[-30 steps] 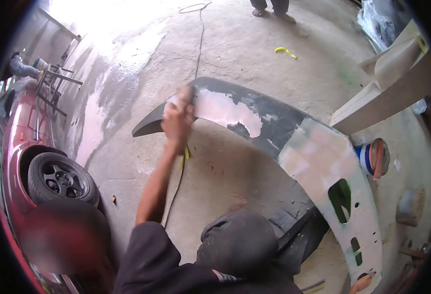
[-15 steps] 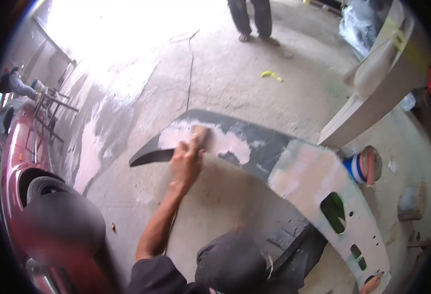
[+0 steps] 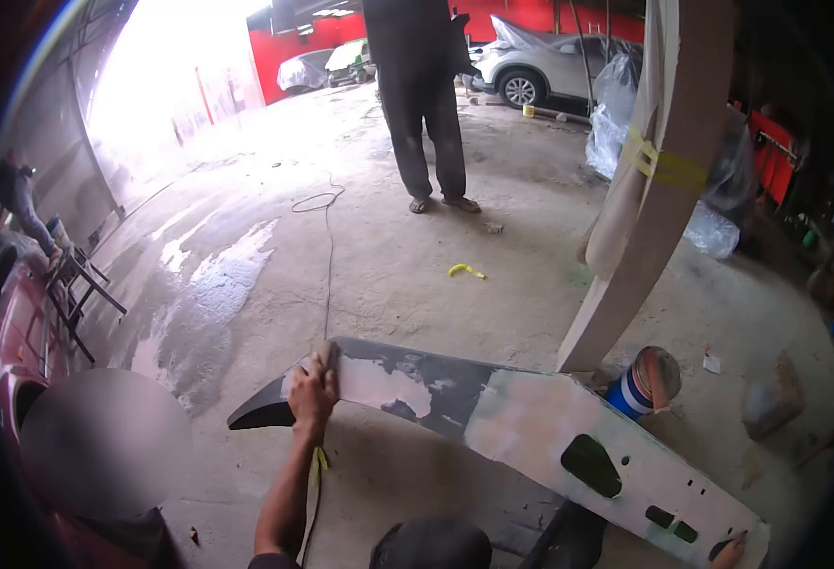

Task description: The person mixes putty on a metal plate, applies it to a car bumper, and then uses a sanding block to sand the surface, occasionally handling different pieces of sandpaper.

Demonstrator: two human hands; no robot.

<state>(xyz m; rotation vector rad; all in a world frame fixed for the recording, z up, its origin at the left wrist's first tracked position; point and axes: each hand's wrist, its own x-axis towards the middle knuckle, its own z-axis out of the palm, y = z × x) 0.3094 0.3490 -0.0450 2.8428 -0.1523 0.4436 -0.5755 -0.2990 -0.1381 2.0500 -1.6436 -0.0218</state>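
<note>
A long curved panel [image 3: 531, 417] lies across the lower view, dark grey at its left part and pale with pinkish patches at its right. Over its left end is my left hand [image 3: 312, 394], its fingers closed on a small brownish block [image 3: 327, 355] that touches the patched surface. At the far lower right my right hand [image 3: 728, 552] grips the panel's end beside a dark opening; only part of it shows. The panel's right half has several cut-out holes.
A post [image 3: 625, 256] stands behind the panel, beside a blue and white can [image 3: 642, 384]. A person [image 3: 424, 104] stands ahead. A cable [image 3: 329, 266] and yellow strip [image 3: 466, 271] lie on the floor. A red car [image 3: 20, 332] is left, another person [image 3: 23, 204] beyond.
The view has tilted up, showing more of the standing person and parked cars behind. My left hand has moved left along the panel with the block. My right hand stays at the panel's end.
</note>
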